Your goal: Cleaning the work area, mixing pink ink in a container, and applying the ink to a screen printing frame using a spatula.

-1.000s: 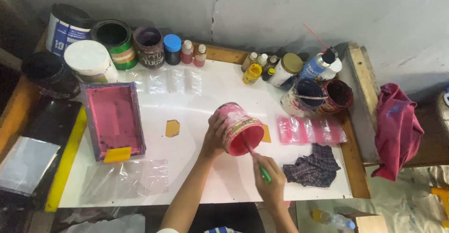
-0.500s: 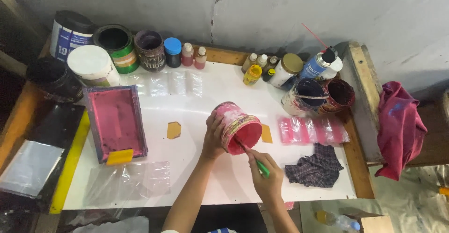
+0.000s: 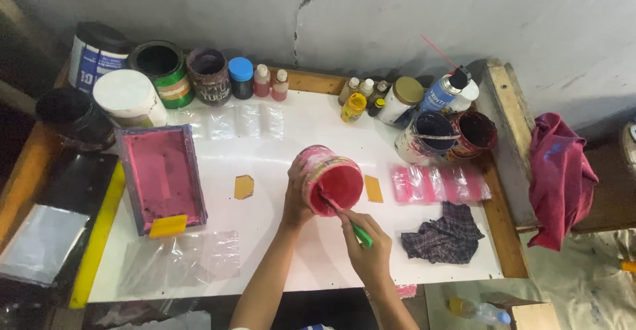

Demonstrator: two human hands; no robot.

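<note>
White rectangular surface (image 3: 291, 131) against grey plaster wall (image 3: 371, 12); left hand (image 3: 296, 191) grips tilted pink-stained paint tub (image 3: 331, 181); right hand (image 3: 366, 247) closed around green-handled tool (image 3: 361, 235).

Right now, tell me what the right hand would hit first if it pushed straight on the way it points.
The right hand points up-left along its green-handled tool, so it would probably meet the tilted pink paint tub first.

Print workshop, ink tins (image 3: 159, 72), printing screen (image 3: 162, 178)

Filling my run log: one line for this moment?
left hand: tilts pink paint can | right hand: green-handled tool inside can | white table
</note>
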